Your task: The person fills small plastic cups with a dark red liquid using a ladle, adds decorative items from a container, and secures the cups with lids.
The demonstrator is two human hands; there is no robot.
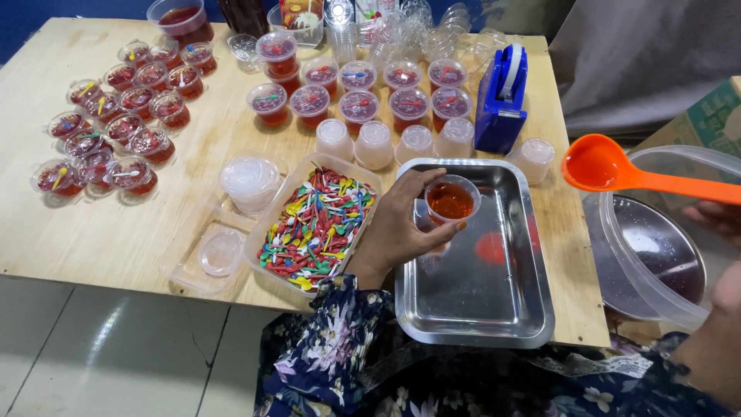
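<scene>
Floral sleeves (340, 347) fill the bottom of the head view, yours, just below the steel tray (494, 309). Your left hand (397, 224) reaches over that tray's left rim, its grip closed round a small clear cup (451, 199) of red liquid, fingers on the side wall and thumb near the rim. The cup stands upright above the tray, mouth up, long axis vertical. You should judge it light, thin-walled and easily squeezed, with liquid near the brim: hold it low on the wall, level. Right of the tray, an orange ladle (598, 164) hangs over a large clear tub (656, 255), bowl toward the tray, handle running right. Your right hand (718, 216) shows only at the edge; its grip cannot be made out. Left of the tray lies a box of coloured spoons (316, 224).
</scene>
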